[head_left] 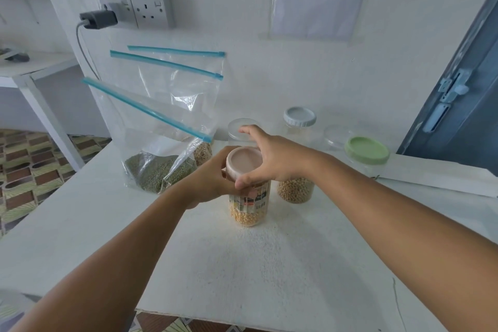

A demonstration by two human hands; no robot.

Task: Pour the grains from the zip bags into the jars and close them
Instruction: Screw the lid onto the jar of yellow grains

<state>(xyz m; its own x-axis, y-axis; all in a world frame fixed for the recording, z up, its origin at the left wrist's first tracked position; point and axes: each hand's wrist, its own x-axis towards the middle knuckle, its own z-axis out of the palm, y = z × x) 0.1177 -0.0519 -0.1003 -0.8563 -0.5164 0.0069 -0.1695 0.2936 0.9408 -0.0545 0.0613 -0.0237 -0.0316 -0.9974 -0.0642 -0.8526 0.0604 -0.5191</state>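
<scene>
A tall clear jar (249, 209) with yellow corn kernels at its bottom stands in the middle of the white table (242, 264). My left hand (213, 178) grips the jar's upper body. A pink lid (244, 160) sits on the jar's mouth, and my right hand (269, 159) grips it from above around its rim. Behind and to the left stand clear zip bags with blue seals: one with green grains (156, 170), one with tan grains (202, 152).
A jar of tan grains (295, 190) stands right of the held jar, its top hidden by my right wrist. Behind are a clear-lidded jar (237, 129), a grey-lidded jar (299, 120), a green-lidded jar (366, 152) and a loose clear lid (335, 136). A wall stands behind, a blue door (463, 105) at right.
</scene>
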